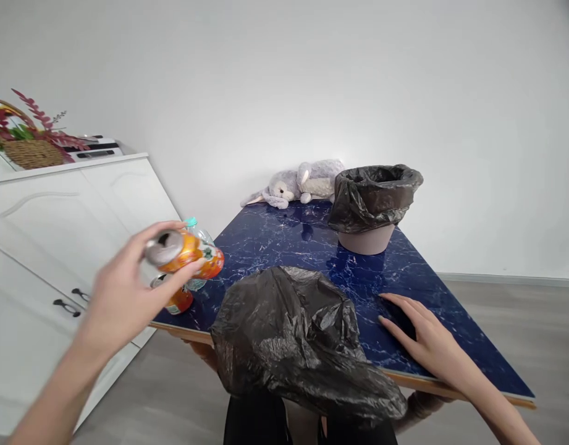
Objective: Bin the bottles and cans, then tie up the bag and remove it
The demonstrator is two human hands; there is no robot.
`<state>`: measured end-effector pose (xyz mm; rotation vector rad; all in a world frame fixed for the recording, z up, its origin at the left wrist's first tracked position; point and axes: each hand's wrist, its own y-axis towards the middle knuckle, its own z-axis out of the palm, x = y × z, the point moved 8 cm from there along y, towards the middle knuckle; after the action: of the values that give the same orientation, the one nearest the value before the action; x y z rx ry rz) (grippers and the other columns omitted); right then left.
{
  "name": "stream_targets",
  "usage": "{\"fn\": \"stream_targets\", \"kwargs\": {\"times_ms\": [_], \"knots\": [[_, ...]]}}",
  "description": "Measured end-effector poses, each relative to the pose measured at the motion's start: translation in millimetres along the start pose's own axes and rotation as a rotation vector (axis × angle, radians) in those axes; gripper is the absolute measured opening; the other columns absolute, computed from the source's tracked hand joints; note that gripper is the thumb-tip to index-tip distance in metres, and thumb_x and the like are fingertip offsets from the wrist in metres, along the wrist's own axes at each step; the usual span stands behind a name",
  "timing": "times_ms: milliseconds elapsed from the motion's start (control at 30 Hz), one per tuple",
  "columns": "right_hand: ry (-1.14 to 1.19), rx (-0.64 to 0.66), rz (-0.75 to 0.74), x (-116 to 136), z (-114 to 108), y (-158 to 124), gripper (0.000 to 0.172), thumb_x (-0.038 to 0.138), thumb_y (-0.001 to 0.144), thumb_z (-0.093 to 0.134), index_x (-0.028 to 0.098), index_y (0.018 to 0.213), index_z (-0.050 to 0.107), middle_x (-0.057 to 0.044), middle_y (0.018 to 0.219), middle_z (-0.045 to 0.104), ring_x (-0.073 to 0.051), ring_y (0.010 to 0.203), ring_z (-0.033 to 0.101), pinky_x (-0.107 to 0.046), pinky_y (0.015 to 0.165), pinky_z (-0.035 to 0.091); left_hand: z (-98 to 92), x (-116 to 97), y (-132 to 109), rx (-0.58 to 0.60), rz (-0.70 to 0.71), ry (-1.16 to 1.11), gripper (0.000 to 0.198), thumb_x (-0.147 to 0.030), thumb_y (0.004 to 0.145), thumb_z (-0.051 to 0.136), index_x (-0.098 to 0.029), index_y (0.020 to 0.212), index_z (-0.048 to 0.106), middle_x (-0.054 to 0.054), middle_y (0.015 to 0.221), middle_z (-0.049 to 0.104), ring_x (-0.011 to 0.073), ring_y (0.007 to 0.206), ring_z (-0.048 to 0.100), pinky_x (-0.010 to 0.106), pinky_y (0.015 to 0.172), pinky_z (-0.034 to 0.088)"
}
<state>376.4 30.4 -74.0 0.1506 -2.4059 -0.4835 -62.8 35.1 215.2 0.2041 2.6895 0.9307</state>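
Note:
An orange drink can (191, 252) is gripped in my left hand (131, 278), tilted on its side above the table's left edge with its opened top facing me. Below and behind it, a second orange can (180, 301) stands on the table, next to a clear plastic bottle (201, 235) with a teal cap. My right hand (418, 337) rests on the tabletop near the front right, fingers apart and holding nothing. Between my hands a crumpled black plastic bag (288, 334) lies over the table's front edge and hangs toward my lap.
A bin (366, 241) lined with a black bag stands at the back right of the blue marbled table (275, 238). A grey plush rabbit (288, 185) lies against the wall. To the left, a white cabinet (80, 204) carries a wicker flower basket (31, 153).

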Motion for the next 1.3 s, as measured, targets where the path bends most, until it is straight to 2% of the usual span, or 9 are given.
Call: {"fn": "stream_targets", "kwargs": {"times_ms": [100,167,233,333,467,667,800,1033,1300], "knots": [[-0.006,0.026,0.010,-2,1,0,0.052,0.064,0.104,0.048,0.034,0.145,0.057,-0.009,0.148,0.065,-0.038,0.138,0.059,-0.059,0.113,0.052,54.7,-5,26,0.029,0.185,-0.024,0.060,-0.062,0.090,0.071,-0.022,0.133,0.062,0.010,0.136,0.067,0.0307,0.123,0.066,0.041,0.106,0.051],[-0.014,0.056,0.034,-3,2,0,0.052,0.064,0.104,0.047,0.035,0.147,0.056,-0.009,0.149,0.063,-0.037,0.138,0.059,-0.059,0.110,0.054,97.8,8,43,0.099,0.215,-0.008,0.065,-0.063,0.089,0.072,-0.021,0.136,0.059,0.012,0.138,0.067,0.0318,0.123,0.066,0.042,0.104,0.052],[-0.018,0.065,0.056,-4,1,0,0.051,0.062,0.105,0.046,0.034,0.147,0.055,-0.009,0.149,0.063,-0.037,0.138,0.059,-0.059,0.110,0.054,133.8,26,58,0.120,0.226,0.025,0.072,-0.062,0.089,0.073,-0.018,0.143,0.054,0.016,0.141,0.066,0.0342,0.128,0.063,0.044,0.107,0.050],[-0.002,0.058,0.048,-3,0,1,0.048,0.060,0.106,0.046,0.034,0.144,0.056,-0.008,0.147,0.064,-0.035,0.138,0.059,-0.058,0.113,0.052,174.2,47,71,0.139,0.231,0.166,0.072,-0.056,0.093,0.071,-0.012,0.146,0.050,0.020,0.138,0.067,0.0374,0.128,0.063,0.047,0.109,0.047],[0.012,0.032,0.002,0,-2,3,0.042,0.058,0.105,0.046,0.032,0.133,0.063,-0.008,0.145,0.066,-0.034,0.136,0.062,-0.056,0.115,0.051,211.1,57,82,0.268,0.190,0.384,0.068,-0.051,0.100,0.064,-0.007,0.148,0.046,0.025,0.134,0.066,0.0394,0.124,0.064,0.045,0.103,0.048],[-0.003,0.006,-0.017,2,-4,5,0.038,0.056,0.105,0.049,0.030,0.125,0.069,-0.009,0.141,0.069,-0.033,0.132,0.065,-0.054,0.112,0.054,243.3,60,97,0.353,0.153,0.514,0.058,-0.043,0.103,0.058,-0.006,0.146,0.047,0.027,0.134,0.062,0.0414,0.119,0.065,0.043,0.097,0.048],[0.005,0.004,-0.027,2,-4,5,0.037,0.054,0.105,0.048,0.029,0.121,0.071,-0.009,0.140,0.069,-0.033,0.132,0.064,-0.055,0.112,0.053,256.1,68,105,0.371,0.113,0.550,0.054,-0.043,0.105,0.051,-0.005,0.143,0.047,0.029,0.133,0.060,0.0412,0.115,0.066,0.044,0.095,0.048],[0.017,0.034,0.019,0,-3,5,0.037,0.056,0.105,0.048,0.031,0.121,0.070,-0.008,0.143,0.068,-0.034,0.134,0.062,-0.056,0.113,0.052,258.6,73,114,0.366,0.085,0.590,0.048,-0.036,0.100,0.056,-0.004,0.137,0.051,0.031,0.130,0.065,0.0436,0.125,0.058,0.050,0.106,0.037],[0.022,0.039,0.034,-3,-2,4,0.037,0.056,0.105,0.048,0.031,0.120,0.071,-0.007,0.144,0.067,-0.033,0.134,0.062,-0.055,0.113,0.052,253.0,79,117,0.337,0.058,0.561,0.068,-0.030,0.090,0.062,0.002,0.148,0.045,0.036,0.126,0.067,0.0490,0.122,0.058,0.058,0.104,0.036]]}}
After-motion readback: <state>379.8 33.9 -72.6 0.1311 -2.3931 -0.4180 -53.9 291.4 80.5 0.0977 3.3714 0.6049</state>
